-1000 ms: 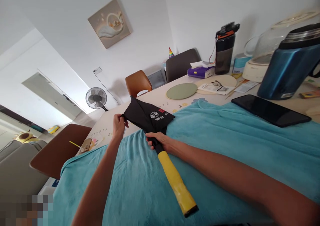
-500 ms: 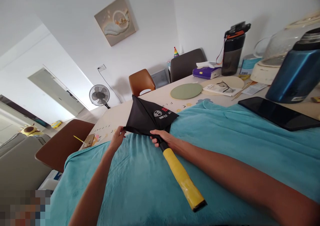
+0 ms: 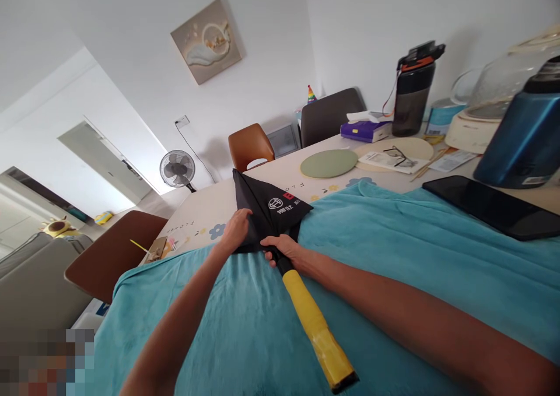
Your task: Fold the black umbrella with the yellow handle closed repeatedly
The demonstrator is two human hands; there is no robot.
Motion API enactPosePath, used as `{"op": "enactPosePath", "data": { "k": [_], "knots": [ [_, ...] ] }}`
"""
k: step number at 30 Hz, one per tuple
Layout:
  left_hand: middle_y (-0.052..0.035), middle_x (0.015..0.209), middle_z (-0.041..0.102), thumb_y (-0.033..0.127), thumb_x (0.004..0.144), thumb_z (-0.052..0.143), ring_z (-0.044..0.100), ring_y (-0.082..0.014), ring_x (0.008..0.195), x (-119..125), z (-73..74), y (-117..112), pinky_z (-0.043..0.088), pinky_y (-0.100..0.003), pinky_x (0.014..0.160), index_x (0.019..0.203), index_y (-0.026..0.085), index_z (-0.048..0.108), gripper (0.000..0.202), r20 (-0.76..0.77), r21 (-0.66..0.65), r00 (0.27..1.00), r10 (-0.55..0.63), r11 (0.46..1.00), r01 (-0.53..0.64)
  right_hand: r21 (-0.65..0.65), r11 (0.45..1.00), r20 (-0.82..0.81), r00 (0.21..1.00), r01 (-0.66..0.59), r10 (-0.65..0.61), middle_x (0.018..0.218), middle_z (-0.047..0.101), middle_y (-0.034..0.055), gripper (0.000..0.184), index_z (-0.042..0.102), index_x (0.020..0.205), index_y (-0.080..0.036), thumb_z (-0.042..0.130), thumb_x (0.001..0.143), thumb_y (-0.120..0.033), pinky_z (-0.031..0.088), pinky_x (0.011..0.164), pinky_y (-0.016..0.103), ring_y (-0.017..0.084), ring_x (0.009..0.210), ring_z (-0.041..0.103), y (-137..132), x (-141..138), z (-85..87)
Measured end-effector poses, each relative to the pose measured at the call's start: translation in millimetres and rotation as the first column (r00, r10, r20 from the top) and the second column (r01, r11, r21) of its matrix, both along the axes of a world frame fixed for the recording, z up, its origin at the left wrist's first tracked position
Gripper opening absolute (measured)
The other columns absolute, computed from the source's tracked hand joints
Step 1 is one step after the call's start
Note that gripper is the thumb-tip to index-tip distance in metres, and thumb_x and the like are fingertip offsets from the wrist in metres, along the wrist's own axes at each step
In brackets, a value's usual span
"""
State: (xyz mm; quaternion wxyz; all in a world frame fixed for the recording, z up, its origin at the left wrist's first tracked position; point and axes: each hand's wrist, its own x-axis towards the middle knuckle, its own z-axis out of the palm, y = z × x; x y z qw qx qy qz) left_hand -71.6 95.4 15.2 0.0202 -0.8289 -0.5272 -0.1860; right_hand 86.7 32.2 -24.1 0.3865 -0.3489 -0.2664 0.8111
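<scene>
A black umbrella (image 3: 280,200) with white and red print on its canopy lies across the turquoise cloth (image 3: 245,314), its tip pointing away from me. Its long yellow handle (image 3: 312,320) slants down towards me. My right hand (image 3: 284,249) is wrapped round the black shaft, just where it meets the folds of the canopy. On the left side of the canopy, my left hand (image 3: 236,230) has its fingers curled against the black fabric; the fingertips are partly hidden.
A black phone (image 3: 490,206) lies on the cloth at right. Behind it stand a blue bottle (image 3: 520,139), a dark bottle (image 3: 413,98) and a glass kettle (image 3: 481,116). Glasses (image 3: 396,156) and a green placemat (image 3: 329,163) lie on the table. A brown chair (image 3: 118,256) stands left.
My left hand has moved from the canopy's left corner to the right, onto the fabric, and that corner has folded inward. My right hand keeps its hold on the shaft.
</scene>
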Motion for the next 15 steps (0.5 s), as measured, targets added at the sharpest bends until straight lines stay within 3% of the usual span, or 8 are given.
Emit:
{"op": "enactPosePath", "data": {
  "k": [4, 7, 10, 15],
  "knots": [
    [-0.0158, 0.114, 0.050, 0.004, 0.075, 0.031, 0.046, -0.0212, 0.110, 25.0, -35.1, 10.9, 0.036, -0.035, 0.095, 0.111, 0.010, 0.048, 0.040, 0.242, 0.031, 0.968, 0.068, 0.997, -0.077, 0.021, 1.000, -0.036, 0.999, -0.013, 0.014, 0.052, 0.050, -0.0007, 0.014, 0.046, 0.066, -0.013, 0.056, 0.074, -0.016, 0.038, 0.030, 0.019, 0.008, 0.040, 0.045, -1.3, 2.6, -0.5],
    [-0.0145, 0.117, 0.049, 0.004, 0.073, 0.035, 0.043, -0.0218, 0.115, 26.0, -51.7, 17.1, 0.031, -0.038, 0.100, 0.111, 0.013, 0.048, 0.041, 0.503, -0.087, 0.841, 0.198, 0.980, -0.179, -0.006, 0.999, -0.066, 0.997, -0.034, 0.034, 0.057, 0.053, 0.0015, 0.011, 0.047, 0.069, -0.012, 0.053, 0.076, -0.018, 0.038, 0.030, 0.018, 0.007, 0.040, 0.045, -1.9, 5.1, 1.7],
    [-0.0094, 0.102, 0.058, 0.007, 0.070, 0.042, 0.049, -0.0228, 0.107, 27.4, -52.9, 17.5, 0.034, -0.040, 0.097, 0.095, 0.017, 0.055, 0.030, 0.690, -0.245, 0.675, 0.261, 0.962, -0.121, -0.048, 0.996, -0.121, 0.990, -0.073, 0.067, 0.063, 0.057, 0.0036, 0.009, 0.047, 0.073, -0.012, 0.051, 0.078, -0.019, 0.038, 0.031, 0.017, 0.006, 0.040, 0.045, -2.3, 7.6, 7.9],
    [-0.0039, 0.086, 0.063, 0.015, 0.070, 0.048, 0.055, -0.0192, 0.090, 39.3, -37.0, 4.8, 0.044, -0.031, 0.081, 0.079, 0.019, 0.057, 0.014, 0.843, -0.362, 0.440, 0.309, 0.932, 0.039, -0.106, 0.985, -0.233, 0.967, -0.134, 0.106, 0.071, 0.058, 0.0044, 0.011, 0.045, 0.078, -0.014, 0.053, 0.078, -0.022, 0.038, 0.033, 0.014, 0.004, 0.042, 0.044, -6.9, 11.1, 27.5]
  ]
}}
